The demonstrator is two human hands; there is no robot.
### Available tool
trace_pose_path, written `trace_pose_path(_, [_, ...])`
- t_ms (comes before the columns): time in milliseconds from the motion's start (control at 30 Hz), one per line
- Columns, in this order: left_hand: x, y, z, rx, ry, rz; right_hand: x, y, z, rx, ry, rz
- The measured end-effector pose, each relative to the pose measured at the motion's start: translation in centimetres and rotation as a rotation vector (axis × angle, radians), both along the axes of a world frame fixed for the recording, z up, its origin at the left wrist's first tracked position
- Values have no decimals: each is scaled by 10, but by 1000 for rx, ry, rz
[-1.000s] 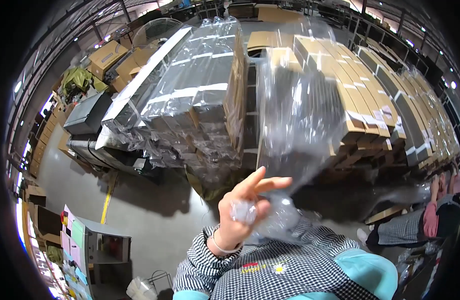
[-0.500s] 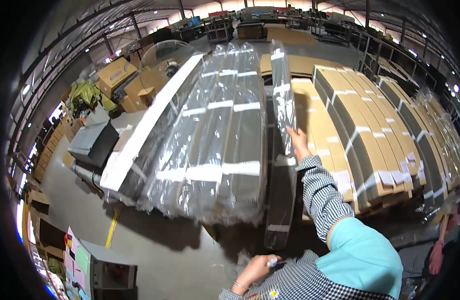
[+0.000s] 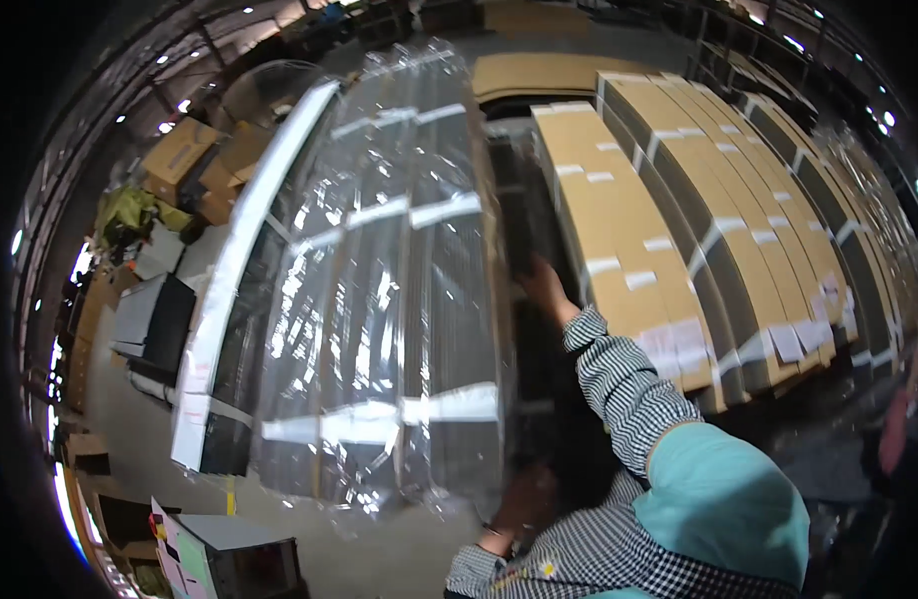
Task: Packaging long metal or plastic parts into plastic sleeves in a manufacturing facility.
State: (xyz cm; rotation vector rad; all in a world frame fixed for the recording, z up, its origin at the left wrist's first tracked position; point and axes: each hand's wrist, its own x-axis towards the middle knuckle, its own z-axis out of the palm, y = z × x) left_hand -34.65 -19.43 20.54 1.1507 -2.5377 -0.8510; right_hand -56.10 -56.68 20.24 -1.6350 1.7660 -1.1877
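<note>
With both grips too dark to tell, the right hand [image 3: 545, 288] and left hand [image 3: 526, 499] should steady the long dark panel [image 3: 532, 374] evenly along the wrapped stack [image 3: 379, 299]'s right edge.

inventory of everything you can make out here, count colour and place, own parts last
dark long pack: count unclear, blackish, gap between stacks
clear-wrapped long packs: three or more, dark grey, centre left
long cardboard packs: several, brown with dark sides, right
long white strip: one, white, left of wrapped packs
cardboard boxes: several, brown, upper left
crumpled cloth: one heap, green, left
box: one, dark grey, left
cabinet: one, grey, lower left
floor: one, grey, lower centre
right hand: one, bare, in the gap
left hand: one, bare, lower centre, shadowed
sleeves: two, checked black and white, lower centre
</note>
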Motion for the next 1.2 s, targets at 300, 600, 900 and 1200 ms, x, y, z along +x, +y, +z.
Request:
trace_pose_path(300, [32,33,125,273,572,477,-111,291,96,281,747,-302])
trace_pose_path(600, [33,94,206,394,1304,602,-34,389,89,174,658,-458])
trace_pose_path(900, [-1,138,206,406,1368,490,52,560,198,106,-843,222])
trace_pose_path(1200, [-20,169,161,869,1160,380,20,610,193,-65,-1384,223])
